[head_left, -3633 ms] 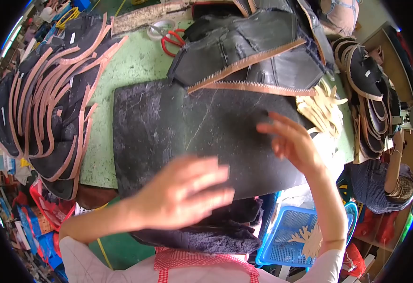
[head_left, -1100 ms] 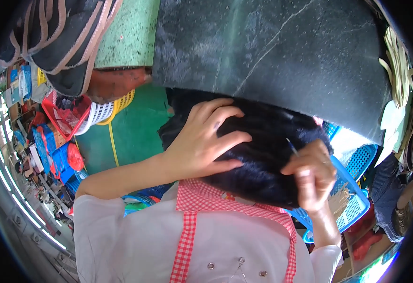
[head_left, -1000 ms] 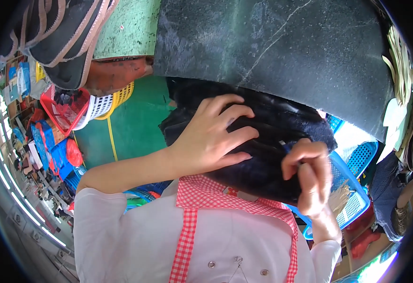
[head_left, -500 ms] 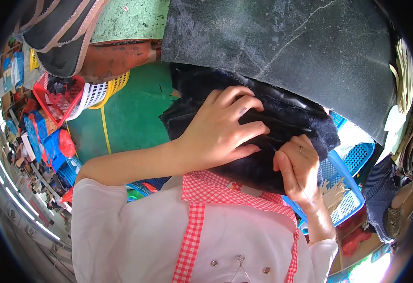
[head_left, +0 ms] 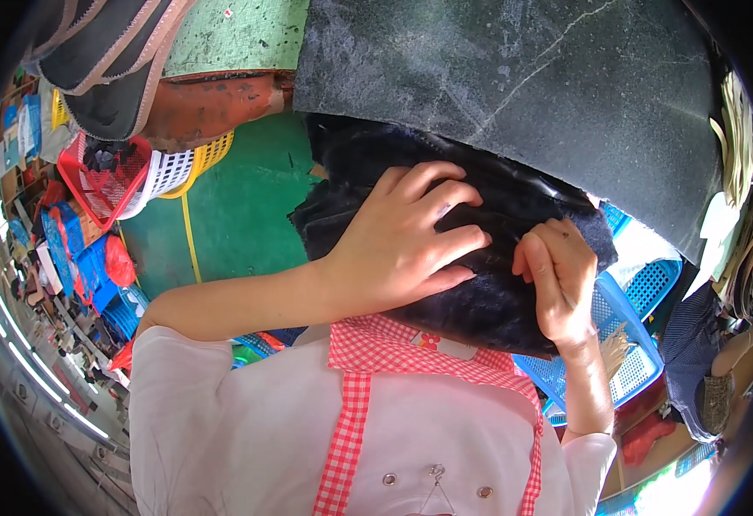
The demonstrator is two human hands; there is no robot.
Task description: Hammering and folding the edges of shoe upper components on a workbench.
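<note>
A sheet of black, glossy, creased material [head_left: 488, 301] with a ragged left edge lies before me over the table's near side. On it rests my left hand [head_left: 415, 228], open, fingers spread and bent with their tips against the surface. My right hand [head_left: 559, 279] is closed near the sheet's right side, its fingers curled in toward the thumb. Whatever it holds, if anything, is hidden by the fingers. The far edge of the black sheet meets a worn dark grey slab [head_left: 514, 77].
Blue plastic baskets [head_left: 630, 344] stand at the right, below the sheet. Red, white and yellow baskets [head_left: 105, 185] sit on the green floor [head_left: 239, 206] at left. Dark cut pieces with pale edges [head_left: 105, 64] hang at upper left. Stacked pale strips [head_left: 738, 163] are at far right.
My right hand has shifted a little right and up over the black sheet. A thin tip visible at its fingers earlier no longer shows. My left hand stays in place.
</note>
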